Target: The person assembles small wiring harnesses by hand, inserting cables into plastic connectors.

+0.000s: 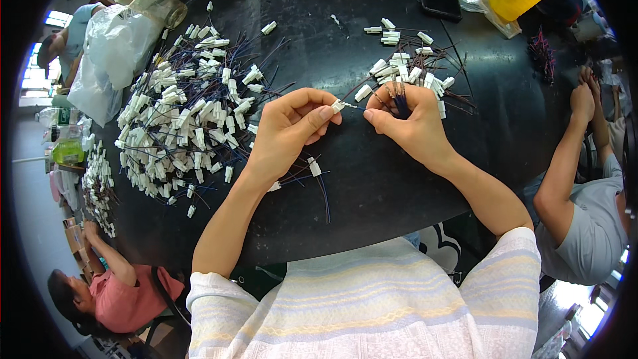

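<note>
Left hand (289, 129) pinched on a small white plug (338, 106), right hand (405, 119) gripping a bundle of dark wires (399, 98), both close together over the black surface (372, 186)

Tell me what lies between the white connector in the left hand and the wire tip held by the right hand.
Nothing visible. The white connector pinched in the left hand faces the wire tip from the right hand across a small open gap above the black table.
</note>
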The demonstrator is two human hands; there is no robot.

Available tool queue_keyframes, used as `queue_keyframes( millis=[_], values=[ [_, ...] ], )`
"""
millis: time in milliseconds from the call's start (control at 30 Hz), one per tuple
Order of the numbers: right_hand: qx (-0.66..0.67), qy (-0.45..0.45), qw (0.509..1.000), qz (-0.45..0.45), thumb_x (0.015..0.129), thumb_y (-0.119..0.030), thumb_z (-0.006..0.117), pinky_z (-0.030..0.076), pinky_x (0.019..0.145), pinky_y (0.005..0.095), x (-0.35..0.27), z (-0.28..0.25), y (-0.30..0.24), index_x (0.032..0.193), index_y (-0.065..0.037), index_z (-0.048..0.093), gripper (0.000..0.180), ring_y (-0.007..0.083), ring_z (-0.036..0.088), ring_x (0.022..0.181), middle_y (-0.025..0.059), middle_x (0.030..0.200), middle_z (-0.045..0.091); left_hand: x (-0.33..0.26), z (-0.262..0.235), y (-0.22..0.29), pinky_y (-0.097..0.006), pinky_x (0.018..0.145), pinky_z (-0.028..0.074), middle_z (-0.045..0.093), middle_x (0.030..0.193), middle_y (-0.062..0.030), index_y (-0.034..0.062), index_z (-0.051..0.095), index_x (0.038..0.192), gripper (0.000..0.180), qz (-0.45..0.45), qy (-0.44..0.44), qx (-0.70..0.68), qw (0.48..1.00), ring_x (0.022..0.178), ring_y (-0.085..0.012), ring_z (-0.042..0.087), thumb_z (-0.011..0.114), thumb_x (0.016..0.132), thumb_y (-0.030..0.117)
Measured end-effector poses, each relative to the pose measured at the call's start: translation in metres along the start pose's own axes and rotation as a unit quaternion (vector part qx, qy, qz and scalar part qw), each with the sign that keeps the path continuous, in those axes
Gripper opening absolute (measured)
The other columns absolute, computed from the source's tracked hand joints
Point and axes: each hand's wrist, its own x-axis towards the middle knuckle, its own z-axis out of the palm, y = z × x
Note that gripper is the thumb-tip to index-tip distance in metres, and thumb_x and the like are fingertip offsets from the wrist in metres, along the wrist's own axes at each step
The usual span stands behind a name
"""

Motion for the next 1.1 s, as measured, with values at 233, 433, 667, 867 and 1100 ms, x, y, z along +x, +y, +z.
queue_keyframes(
  millis=[233,433,667,867,1100],
  values=[
    [-0.024,-0.023,0.999,-0.007,0.07,-0.005,0.064,0.037,0.052,0.0211,0.002,-0.003,-0.004,0.069,0.001,0.059,0.008,0.0051,0.047,0.057,-0.0001,0.06,0.054,0.003,0.001,0.002,-0.015,0.049,0.034,0.06,0.078,-0.0048,-0.0032,0.059,0.096,0.013,0.007,0.006,0.015,1.0,0.063,-0.0037,0.048,0.055,0.087,0.006],
    [-0.029,-0.013,0.999,-0.02,0.07,-0.006,0.064,0.037,0.052,0.0218,0.002,-0.003,0.0,0.068,0.0,0.059,0.008,0.0055,0.047,0.056,0.0002,0.059,0.054,0.003,0.001,0.001,-0.016,0.05,0.034,0.06,0.077,-0.0047,-0.0031,0.06,0.096,0.014,0.023,0.005,0.026,0.999,0.061,-0.004,0.048,0.056,0.086,0.006],
    [0.03,-0.011,0.999,0.01,0.073,-0.005,0.065,0.04,0.054,0.0201,0.003,-0.001,-0.002,0.075,0.002,0.061,0.009,0.0054,0.051,0.059,0.0015,0.064,0.058,0.001,0.005,-0.005,-0.015,0.054,0.04,0.064,0.08,-0.0045,-0.0018,0.062,0.097,0.016,0.005,-0.012,0.015,1.0,0.065,-0.0037,0.053,0.06,0.084,0.007],
    [0.039,-0.014,0.999,-0.015,0.074,-0.004,0.065,0.04,0.054,0.0198,0.001,0.002,0.001,0.077,0.002,0.061,0.008,0.0054,0.052,0.06,0.0024,0.067,0.059,0.001,0.012,-0.003,-0.015,0.05,0.039,0.063,0.077,-0.0075,-0.004,0.063,0.095,0.014,0.005,-0.006,0.003,1.0,0.061,-0.0051,0.052,0.06,0.083,0.002],
    [0.039,-0.017,0.999,-0.021,0.076,-0.005,0.065,0.041,0.052,0.0201,0.008,-0.01,-0.007,0.077,0.002,0.061,0.008,0.0064,0.053,0.056,0.0026,0.064,0.058,0.001,-0.001,0.02,-0.017,0.052,0.041,0.063,0.072,-0.0036,-0.001,0.065,0.092,0.013,0.05,0.064,0.169,0.982,0.059,-0.0055,0.053,0.061,0.081,0.006]
  ],
)
